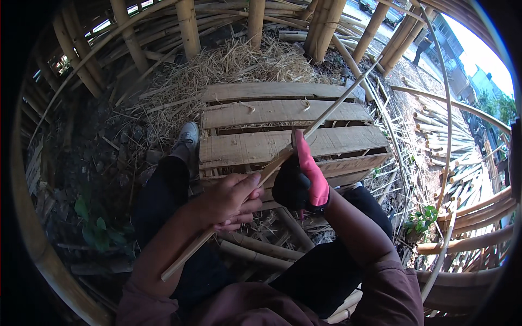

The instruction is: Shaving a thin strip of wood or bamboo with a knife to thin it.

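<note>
On our left, a low green leafy plant point(100, 232) grows from dark, littered ground, and a white shoe point(189, 135) stands beside a slatted box of pale wooden boards point(236, 148). Our bare left hand point(239, 198) is clamped around a long, pale tan strip of split bamboo point(276, 163), which slants from over our left forearm up across the box toward the upper right. Our right hand, in a pink-and-black glove point(304, 179), is against the strip, thumb raised; we cannot tell what its curled fingers grip. Farther right lie stacked cut bamboo poles point(448, 138).
</note>
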### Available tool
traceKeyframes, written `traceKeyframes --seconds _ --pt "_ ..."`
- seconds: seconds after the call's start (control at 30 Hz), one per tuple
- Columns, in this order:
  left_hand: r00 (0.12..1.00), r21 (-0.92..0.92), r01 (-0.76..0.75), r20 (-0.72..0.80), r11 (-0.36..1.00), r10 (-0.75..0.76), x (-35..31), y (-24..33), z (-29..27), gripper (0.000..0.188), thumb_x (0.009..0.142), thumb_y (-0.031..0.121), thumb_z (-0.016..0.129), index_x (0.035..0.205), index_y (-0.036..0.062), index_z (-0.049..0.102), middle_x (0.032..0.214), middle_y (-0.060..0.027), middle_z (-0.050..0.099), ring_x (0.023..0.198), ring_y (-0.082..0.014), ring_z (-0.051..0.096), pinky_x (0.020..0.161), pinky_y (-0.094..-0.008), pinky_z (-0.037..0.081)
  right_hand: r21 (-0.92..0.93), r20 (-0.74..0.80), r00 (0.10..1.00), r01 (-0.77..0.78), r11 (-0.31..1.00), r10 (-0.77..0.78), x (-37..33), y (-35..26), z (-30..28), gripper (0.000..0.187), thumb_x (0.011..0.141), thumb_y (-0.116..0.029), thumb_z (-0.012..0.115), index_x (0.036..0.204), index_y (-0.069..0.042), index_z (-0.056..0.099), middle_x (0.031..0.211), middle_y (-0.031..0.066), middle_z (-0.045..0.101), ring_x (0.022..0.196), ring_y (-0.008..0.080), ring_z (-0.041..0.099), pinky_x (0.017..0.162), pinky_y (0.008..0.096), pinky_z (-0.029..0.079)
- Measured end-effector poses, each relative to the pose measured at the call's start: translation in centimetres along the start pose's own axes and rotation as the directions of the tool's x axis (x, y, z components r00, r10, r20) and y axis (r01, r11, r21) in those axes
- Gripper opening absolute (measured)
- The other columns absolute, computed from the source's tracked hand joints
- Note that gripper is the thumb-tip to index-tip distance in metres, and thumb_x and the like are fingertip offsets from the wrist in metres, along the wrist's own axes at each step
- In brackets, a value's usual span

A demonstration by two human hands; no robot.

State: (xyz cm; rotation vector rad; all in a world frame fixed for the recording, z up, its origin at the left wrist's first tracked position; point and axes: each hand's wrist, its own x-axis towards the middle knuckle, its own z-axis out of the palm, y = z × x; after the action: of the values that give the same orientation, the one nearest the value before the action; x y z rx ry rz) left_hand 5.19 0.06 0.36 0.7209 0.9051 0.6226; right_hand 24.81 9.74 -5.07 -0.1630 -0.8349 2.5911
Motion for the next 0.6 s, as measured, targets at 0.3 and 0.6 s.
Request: traceKeyframes --seconds 0.3,0.6 --pt "0.985 -0.145 -0.161 -0.084 0.976 0.15 -0.9 1.1 -1.2 0.037 0.104 0.042 0.038 0.083 0.0121 0.039 0.051 0.0049 0.03 0.033 -0.0036 0.025 0.025 -0.0189 0.022 -0.773 -0.078 0.997 -0.045 0.633 -0.024 -4.9 -7.8 1.5 0.063 0.098 -0.056 0.046 0.061 -0.006 0.058 0.048 0.0011 0.049 0.04 0.0116 0.044 0.045 0.0249 0.036" --pt "0.938 -0.231 -0.248 -0.299 0.941 0.174 -0.2 0.8 -2.9 0.032 0.105 0.038 0.035 0.086 0.0134 0.04 0.055 0.0054 0.03 0.036 -0.0033 0.027 0.026 -0.0189 0.023 -0.347 -0.658 0.598 -0.78 -0.521 -0.457 -3.0 -12.1 3.5 0.088 0.085 -0.083 0.024 0.094 -0.012 0.075 0.081 0.0174 0.069 0.08 0.0311 0.067 0.083 0.0387 0.051"
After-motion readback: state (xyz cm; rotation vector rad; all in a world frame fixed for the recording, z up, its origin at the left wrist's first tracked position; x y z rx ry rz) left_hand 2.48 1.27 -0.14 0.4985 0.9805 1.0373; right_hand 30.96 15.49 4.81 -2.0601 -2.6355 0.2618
